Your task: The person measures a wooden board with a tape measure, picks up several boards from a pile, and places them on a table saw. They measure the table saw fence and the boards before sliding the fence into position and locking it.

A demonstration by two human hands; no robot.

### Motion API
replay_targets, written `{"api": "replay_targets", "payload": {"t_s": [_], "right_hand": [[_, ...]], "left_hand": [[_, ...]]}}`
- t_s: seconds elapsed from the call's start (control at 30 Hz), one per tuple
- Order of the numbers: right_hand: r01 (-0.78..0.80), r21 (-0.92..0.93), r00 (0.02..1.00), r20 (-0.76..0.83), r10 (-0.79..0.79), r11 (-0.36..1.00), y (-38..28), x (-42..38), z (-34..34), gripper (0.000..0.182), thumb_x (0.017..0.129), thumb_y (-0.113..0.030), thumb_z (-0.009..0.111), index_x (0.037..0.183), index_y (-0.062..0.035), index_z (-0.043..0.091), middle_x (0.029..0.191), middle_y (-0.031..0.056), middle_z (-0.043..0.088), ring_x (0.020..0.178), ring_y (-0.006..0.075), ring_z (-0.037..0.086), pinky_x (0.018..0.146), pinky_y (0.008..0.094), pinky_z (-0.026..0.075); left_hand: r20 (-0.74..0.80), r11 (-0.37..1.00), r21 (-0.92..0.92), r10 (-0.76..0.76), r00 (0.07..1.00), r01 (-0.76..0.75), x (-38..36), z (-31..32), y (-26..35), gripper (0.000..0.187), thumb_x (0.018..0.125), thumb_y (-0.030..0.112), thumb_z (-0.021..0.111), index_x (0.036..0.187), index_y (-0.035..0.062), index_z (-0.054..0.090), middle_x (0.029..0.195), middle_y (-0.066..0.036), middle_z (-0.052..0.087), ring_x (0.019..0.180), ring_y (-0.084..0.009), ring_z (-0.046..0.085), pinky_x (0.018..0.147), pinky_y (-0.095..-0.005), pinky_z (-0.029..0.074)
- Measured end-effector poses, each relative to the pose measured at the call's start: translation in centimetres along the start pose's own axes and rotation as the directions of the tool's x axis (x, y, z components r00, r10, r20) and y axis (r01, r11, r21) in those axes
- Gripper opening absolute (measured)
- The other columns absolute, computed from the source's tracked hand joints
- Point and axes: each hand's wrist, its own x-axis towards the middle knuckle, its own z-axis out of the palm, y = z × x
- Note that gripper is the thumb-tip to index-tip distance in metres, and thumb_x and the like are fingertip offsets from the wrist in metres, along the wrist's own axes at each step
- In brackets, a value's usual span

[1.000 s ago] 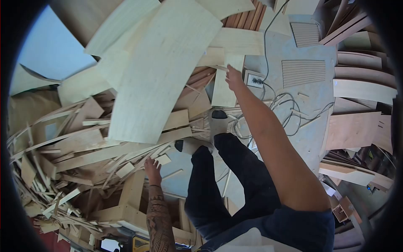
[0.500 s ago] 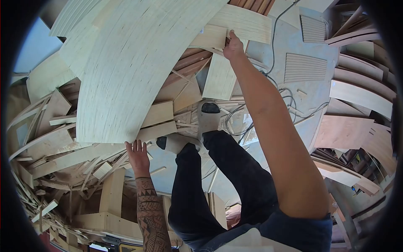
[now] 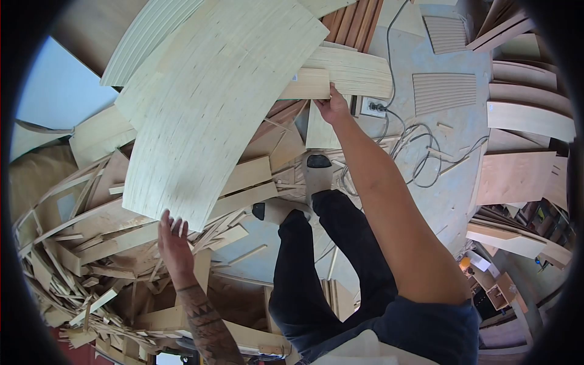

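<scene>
While the large wooden sheet [image 3: 213,109] slants over a pile of wood scraps [image 3: 115,271], the left hand [image 3: 176,246] is at its near end, fingers loosely spread; whether they touch, I cannot tell. Beside the sheet, the right hand [image 3: 333,109] grips the corner of a short board [image 3: 309,83]. Nearby, a dark cable [image 3: 389,55] runs to a socket box [image 3: 368,107].

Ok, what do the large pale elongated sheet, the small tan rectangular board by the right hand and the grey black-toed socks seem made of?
Large pale elongated sheet: probably plywood or veneer, unfinished; matt with dark grain flecks. Small tan rectangular board: likely bare wood, from its unglossy light-brown face. Grey socks: seemingly fabric, matt and soft-looking; fibre unclear.
</scene>
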Motion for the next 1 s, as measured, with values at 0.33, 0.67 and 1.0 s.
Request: {"api": "replay_targets", "payload": {"t_s": [0.33,0.67,1.0], "right_hand": [[0.015,0.038,0.996,0.086,-0.018,0.999,-0.8,-0.6,-0.5,0.036,0.114,-0.035,0.043,0.135,-0.0089,0.055,0.133,0.0096,0.063,0.121,0.0275,0.064,0.104,0.0516,0.055],[-0.022,0.024,0.999,0.024,0.022,0.999,-6.1,-5.4,2.7,0.037,0.115,-0.032,0.041,0.137,-0.0053,0.054,0.135,0.0126,0.062,0.123,0.0295,0.064,0.108,0.0570,0.054],[0.010,-0.023,1.000,-0.011,-0.010,1.000,-7.6,-11.1,2.7,0.033,0.111,-0.021,0.047,0.135,0.0009,0.053,0.128,0.0210,0.063,0.109,0.0351,0.071,0.093,0.0540,0.064]], "left_hand": [[-0.302,0.976,0.201,-0.022,0.953,0.086,5.6,-1.7,-3.0,0.083,0.097,0.052,0.071,0.153,-0.0021,0.043,0.155,-0.019,0.045,0.132,-0.0267,0.054,0.113,-0.0419,0.043],[-0.187,0.972,0.209,0.147,0.971,-0.107,-6.8,3.7,4.7,0.073,0.107,0.052,0.057,0.140,-0.0127,0.053,0.134,-0.020,0.063,0.115,-0.0251,0.066,0.101,-0.0395,0.054],[0.016,0.767,0.503,0.453,0.891,-0.399,-4.1,11.5,26.9,0.068,0.109,0.047,0.054,0.142,-0.0116,0.054,0.130,-0.019,0.067,0.108,-0.0234,0.068,0.095,-0.0349,0.054]]}}
